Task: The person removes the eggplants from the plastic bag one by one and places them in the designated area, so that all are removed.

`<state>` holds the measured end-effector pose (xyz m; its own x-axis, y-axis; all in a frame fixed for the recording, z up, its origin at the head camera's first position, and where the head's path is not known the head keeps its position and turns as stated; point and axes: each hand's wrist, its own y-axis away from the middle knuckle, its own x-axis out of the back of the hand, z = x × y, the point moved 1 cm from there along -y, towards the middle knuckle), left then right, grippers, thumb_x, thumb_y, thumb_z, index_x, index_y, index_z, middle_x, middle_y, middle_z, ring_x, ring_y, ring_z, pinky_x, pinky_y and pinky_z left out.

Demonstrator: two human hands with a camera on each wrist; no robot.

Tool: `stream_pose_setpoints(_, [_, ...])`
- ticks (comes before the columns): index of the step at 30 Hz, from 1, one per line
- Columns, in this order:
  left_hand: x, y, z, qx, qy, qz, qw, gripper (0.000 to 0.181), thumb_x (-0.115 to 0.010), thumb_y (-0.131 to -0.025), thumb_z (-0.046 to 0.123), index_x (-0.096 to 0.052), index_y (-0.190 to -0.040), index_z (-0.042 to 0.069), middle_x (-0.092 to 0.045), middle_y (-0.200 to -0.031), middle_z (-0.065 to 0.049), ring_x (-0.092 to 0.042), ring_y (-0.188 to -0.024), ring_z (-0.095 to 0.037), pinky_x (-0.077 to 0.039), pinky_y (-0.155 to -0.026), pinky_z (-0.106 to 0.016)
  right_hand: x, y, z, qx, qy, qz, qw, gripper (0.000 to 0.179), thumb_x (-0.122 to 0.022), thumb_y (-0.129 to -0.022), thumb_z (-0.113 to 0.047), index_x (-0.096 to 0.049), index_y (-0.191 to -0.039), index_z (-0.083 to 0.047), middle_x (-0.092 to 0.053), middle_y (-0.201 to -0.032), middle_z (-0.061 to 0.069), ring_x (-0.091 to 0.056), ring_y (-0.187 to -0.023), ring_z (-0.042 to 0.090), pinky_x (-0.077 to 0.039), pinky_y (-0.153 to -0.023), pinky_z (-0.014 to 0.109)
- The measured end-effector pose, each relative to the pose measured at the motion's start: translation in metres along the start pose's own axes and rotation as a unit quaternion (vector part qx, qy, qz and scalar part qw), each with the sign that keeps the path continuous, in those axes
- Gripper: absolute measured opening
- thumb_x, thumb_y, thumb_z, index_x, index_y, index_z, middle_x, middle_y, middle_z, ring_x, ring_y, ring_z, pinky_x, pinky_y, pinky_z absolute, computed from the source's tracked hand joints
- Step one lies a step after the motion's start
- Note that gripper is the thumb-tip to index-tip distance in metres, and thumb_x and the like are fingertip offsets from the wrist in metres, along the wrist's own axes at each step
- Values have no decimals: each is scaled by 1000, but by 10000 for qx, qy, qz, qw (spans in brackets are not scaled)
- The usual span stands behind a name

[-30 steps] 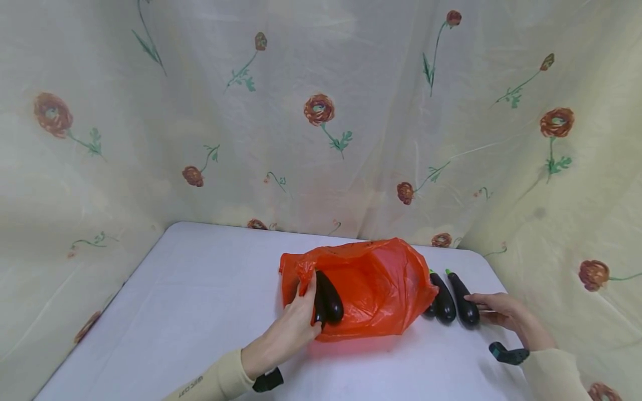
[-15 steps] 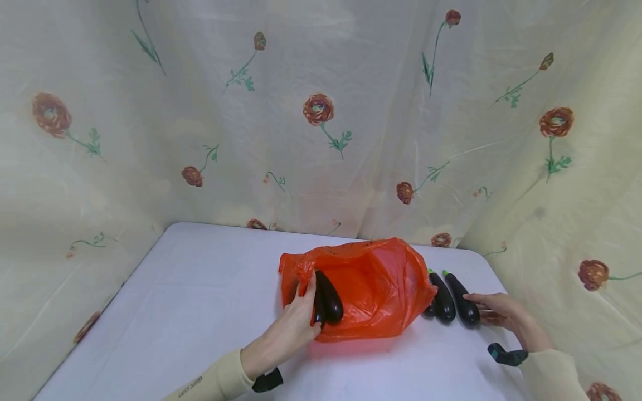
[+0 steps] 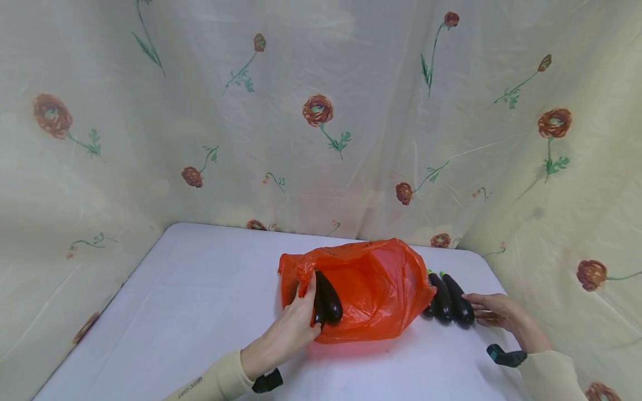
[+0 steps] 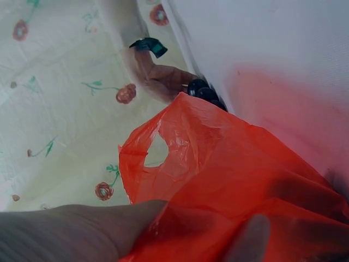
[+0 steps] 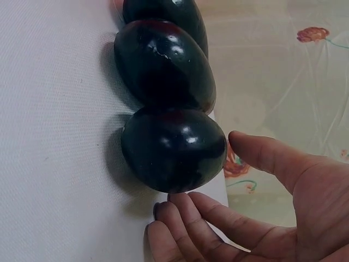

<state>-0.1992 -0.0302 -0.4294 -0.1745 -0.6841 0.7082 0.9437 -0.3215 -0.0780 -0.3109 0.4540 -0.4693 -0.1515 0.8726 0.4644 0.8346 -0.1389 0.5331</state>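
In the head view my left hand point(image 3: 296, 326) grips the gathered left rim of a red plastic bag point(image 3: 376, 295), whose mouth faces me. Two dark eggplants point(image 3: 331, 299) show inside the bag beside the fingers. Right of the bag, three eggplants lie side by side, the leftmost partly hidden by the plastic. My right hand point(image 3: 504, 313) is at the outer side of the rightmost eggplant point(image 3: 458, 303). In the right wrist view its fingers reach to the underside of that eggplant point(image 5: 174, 150), with the thumb at its upper side.
A white-covered table point(image 3: 210, 278) lies beneath everything. Floral curtains point(image 3: 321, 167) hang around its back and sides. The right-hand eggplants lie near the table's right edge. In the left wrist view the bag's handle hole point(image 4: 157, 152) stands out.
The rightmost eggplant has shifted left, against the one beside it, with my right hand following slightly. My left hand and the bag have stayed in place.
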Motion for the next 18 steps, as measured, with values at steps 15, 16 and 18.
stream_pose_setpoints(15, [1,1,0,-60,-2,69,10000,100,-72,-81,0,-6,-155,5,-25,-156,-20,-60,-113,-30,-57,-82,-38,6,5,-2,326,-826,-418,9952,41,-53,-97,-24,-61,-125,5,-70,-85,0,-68,-78,15,-58,-77,31])
stream_pose_setpoints(16, [1,1,0,-61,9,67,10000,99,-72,-81,0,-6,-155,5,-25,-156,-20,-59,-114,-30,-57,-82,-38,7,5,-3,348,-822,-451,9950,42,-53,-97,-24,-59,-127,6,-69,-85,0,-68,-79,15,-58,-78,31])
stream_pose_setpoints(18, [1,1,0,-61,40,54,10000,99,-72,-81,-1,-6,-155,5,-25,-156,-20,-59,-115,-31,-57,-82,-38,8,6,-4,372,-784,-474,9951,45,-53,-97,-24,-55,-130,8,-68,-85,0,-68,-79,15,-58,-78,31])
